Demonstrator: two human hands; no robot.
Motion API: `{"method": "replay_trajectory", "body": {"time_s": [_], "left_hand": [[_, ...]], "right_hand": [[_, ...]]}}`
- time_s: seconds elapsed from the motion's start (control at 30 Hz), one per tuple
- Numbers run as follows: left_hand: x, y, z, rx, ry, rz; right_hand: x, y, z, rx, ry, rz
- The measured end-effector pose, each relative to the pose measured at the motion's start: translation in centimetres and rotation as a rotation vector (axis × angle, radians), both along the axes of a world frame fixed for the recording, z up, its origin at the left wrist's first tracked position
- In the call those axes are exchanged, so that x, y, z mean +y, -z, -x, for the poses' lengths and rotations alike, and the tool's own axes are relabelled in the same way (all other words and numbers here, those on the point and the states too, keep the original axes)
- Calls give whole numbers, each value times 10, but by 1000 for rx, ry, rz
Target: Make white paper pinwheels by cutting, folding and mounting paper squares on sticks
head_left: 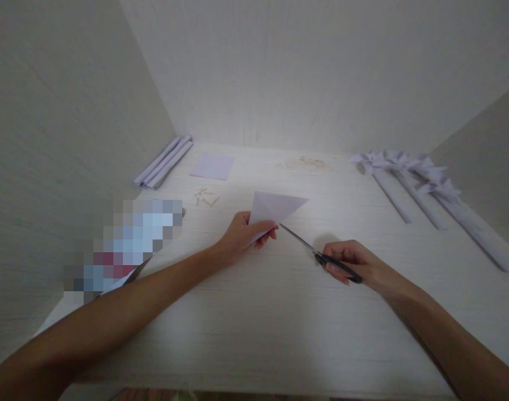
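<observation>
My left hand (246, 234) pinches a sheet of pale lilac paper (275, 205) by its near edge, thumb on top. Creases cross the paper, and one pointed corner sticks out to the right. In my right hand (348, 259) is a pair of scissors (298, 238) with black handles. The blades point left, their tips at or just beside the paper's near edge by my left thumb. They look closed or almost so. Both hands are above the white table (238, 328).
Rolled paper tubes (165, 162) lie at the back left, beside a flat lilac paper square (213, 166). Small pale bands (207, 196) and more bands (307, 162) lie behind my hands. Several paper pinwheels on tubes (413, 167) line the right side. A blurred-out object (133, 245) is at left.
</observation>
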State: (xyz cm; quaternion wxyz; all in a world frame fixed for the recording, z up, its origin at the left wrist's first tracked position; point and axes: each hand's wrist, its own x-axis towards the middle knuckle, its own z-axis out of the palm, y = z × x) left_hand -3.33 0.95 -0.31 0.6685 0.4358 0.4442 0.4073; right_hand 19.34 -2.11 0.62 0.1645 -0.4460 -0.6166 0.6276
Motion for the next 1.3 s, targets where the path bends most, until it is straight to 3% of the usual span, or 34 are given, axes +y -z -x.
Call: {"method": "replay_trajectory", "body": {"time_s": [1.3], "left_hand": [[0,2,1,-15,44,-36]], "right_hand": [[0,-2,-1,6,-34,-8]]}}
